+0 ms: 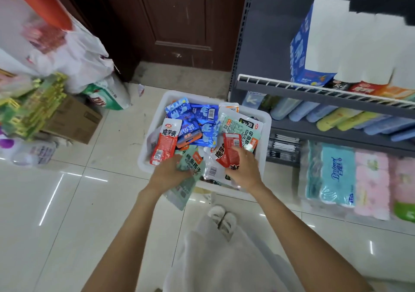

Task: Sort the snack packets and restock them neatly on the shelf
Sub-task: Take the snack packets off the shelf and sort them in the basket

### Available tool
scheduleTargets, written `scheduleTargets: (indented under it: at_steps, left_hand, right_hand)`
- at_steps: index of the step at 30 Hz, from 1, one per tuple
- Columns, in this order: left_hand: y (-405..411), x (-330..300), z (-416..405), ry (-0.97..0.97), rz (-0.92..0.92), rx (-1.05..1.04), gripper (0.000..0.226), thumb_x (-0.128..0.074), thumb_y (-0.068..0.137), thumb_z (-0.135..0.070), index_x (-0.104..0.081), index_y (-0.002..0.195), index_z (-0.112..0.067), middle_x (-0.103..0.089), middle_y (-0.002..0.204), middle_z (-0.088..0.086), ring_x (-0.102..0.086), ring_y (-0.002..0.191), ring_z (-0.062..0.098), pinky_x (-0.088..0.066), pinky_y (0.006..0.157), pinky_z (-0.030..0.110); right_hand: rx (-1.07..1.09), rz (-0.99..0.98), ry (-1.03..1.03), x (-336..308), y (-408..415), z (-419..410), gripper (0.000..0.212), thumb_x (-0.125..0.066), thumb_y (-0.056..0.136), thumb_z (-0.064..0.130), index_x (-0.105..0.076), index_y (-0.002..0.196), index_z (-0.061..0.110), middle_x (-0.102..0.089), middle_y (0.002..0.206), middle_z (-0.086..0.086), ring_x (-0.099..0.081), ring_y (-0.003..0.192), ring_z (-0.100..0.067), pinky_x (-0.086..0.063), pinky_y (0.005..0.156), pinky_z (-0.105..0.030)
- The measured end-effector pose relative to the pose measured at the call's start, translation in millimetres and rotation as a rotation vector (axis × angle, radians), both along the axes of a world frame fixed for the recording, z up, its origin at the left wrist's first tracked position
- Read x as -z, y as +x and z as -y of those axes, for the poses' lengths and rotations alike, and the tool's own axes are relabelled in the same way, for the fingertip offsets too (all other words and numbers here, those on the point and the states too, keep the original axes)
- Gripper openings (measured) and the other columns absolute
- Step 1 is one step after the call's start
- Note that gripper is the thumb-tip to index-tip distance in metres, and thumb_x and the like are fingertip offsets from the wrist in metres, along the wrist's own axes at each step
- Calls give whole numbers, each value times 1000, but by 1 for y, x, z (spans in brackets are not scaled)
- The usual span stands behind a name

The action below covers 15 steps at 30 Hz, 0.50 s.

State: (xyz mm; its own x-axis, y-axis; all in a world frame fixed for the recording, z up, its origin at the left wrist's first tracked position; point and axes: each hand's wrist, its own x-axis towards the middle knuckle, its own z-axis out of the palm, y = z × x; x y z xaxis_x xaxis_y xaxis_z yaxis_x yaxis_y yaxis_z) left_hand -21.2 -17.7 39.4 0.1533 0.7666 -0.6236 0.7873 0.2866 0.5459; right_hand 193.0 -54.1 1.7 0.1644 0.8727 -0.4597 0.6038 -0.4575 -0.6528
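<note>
Snack packets: heaped in the white basket on the floor, beneath both hands.
Left hand: fingers curled round mint-green packets, at the basket's near rim.
Right hand: gripping a red packet, just right of the left hand.
Shelf: right of the right hand, stocked with tissue packs.
</note>
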Motion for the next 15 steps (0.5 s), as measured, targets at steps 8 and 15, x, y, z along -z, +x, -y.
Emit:
scheduleTargets:
  at_steps: [8,15]
  left_hand:
    - [21,-56,-16,123,639,-223,26,-62,91,-16,-60,114,-26,-71,105,-12,-66,100,11,-51,89,33]
    - [153,-62,-32,211,649,-126,21,-56,94,-20,-56,113,-28,-64,101,-18,-63,92,-1,-48,70,11]
  right_hand:
    - [651,-782,-32,-76,46,16,27,-51,93,11,-62,106,32,-71,88,5,-66,73,-10,-49,59,-23]
    - [678,-640,301,-122,128,49,14,-53,95,18,-58,102,29,-68,91,3,-66,76,-8,-52,66,-23]
